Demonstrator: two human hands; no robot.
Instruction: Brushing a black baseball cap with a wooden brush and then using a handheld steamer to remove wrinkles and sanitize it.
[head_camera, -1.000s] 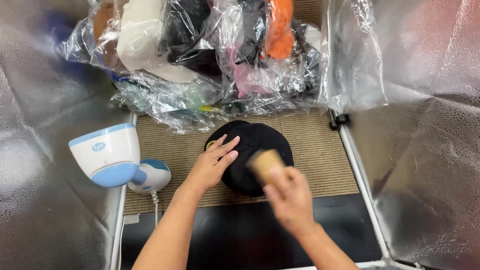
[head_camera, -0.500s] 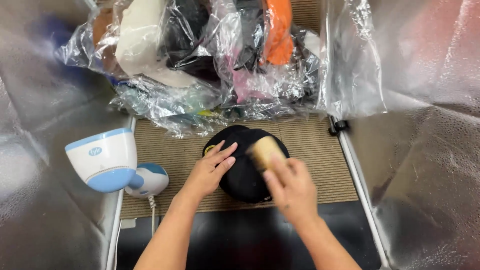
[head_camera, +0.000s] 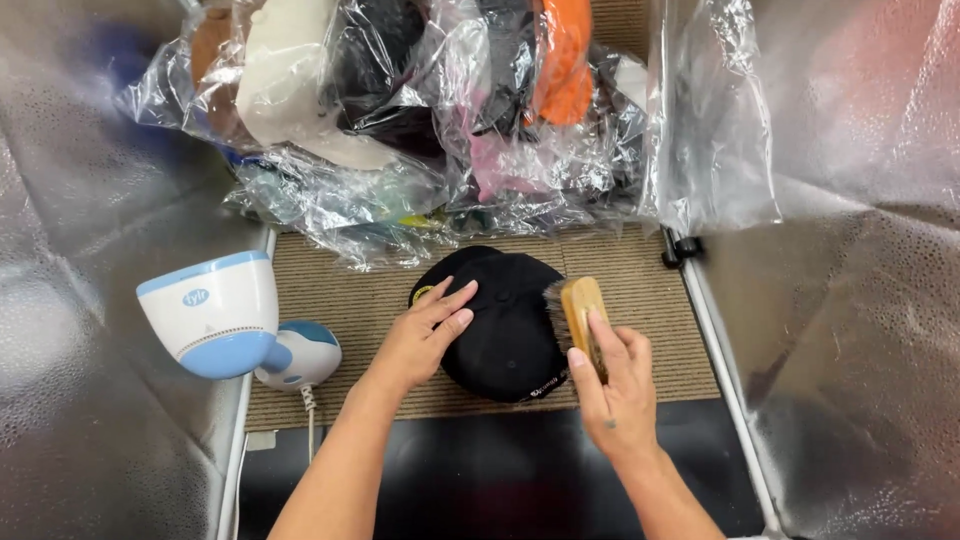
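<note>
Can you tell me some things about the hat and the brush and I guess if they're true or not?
1. The left hand lies flat on the black cap. True.
2. The right hand holds a metal spoon. False: it holds a wooden brush, bristles against the cap's side.
3. The cap sits on a tan ribbed mat. True.
4. The white and blue steamer stands to the right of the cap. False: it stands to the left, at the mat's edge.
5. Clear plastic bags of caps are piled behind the black cap. True.
</note>
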